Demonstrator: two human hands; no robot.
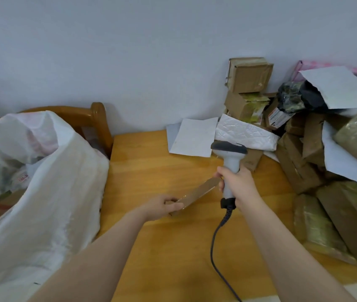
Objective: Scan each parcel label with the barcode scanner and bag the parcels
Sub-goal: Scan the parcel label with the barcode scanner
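Observation:
My left hand (162, 207) grips one end of a flat brown cardboard parcel (197, 196), held tilted above the wooden table (162, 166). My right hand (238, 185) is wrapped round the handle of a grey barcode scanner (229, 155), whose dark head points up and away; its black cable (216, 243) trails down toward me. The parcel's far end reaches the scanner handle near my right fingers. A big white woven sack (42, 192) stands open at the left, with parcels showing inside. I see no label on the held parcel from here.
A heap of brown boxes (249, 77), taped packets (317, 227) and white mailers (245, 131) fills the table's right side and back right corner. A white envelope (192, 138) lies at the back. A wooden chair back (94, 118) rises behind the sack. A wall is close behind.

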